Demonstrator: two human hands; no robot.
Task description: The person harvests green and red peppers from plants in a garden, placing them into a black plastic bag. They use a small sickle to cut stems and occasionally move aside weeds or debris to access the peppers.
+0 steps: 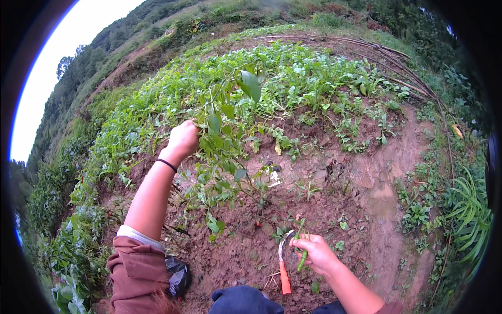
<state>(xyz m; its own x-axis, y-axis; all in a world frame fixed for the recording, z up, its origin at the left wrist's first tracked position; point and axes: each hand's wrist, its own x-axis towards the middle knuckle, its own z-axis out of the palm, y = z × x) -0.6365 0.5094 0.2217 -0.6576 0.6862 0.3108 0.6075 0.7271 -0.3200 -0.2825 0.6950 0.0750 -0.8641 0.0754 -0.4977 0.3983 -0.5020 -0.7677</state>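
Note:
My left hand (183,138) is raised with its fingers closed on part of a leafy pepper plant (221,133). The plant leans to the left, its thin stem rising from the soil. Several slim green chili peppers (302,260) are held in my right hand (316,253), low and to the right. Just left of that hand, a sickle (284,277) with a curved blade and an orange handle lies on the ground. The fingertips of my left hand are partly hidden by leaves. A black plastic bag (177,276) sits on the soil beside my left sleeve.
Reddish-brown muddy soil (231,251) surrounds my knees. Leafy green crops (306,74) fill the far bed. A wet, puddled track (386,204) runs along the right. Long thin poles (396,59) lie at the back right. A small red thing (258,224) lies near the plant's base.

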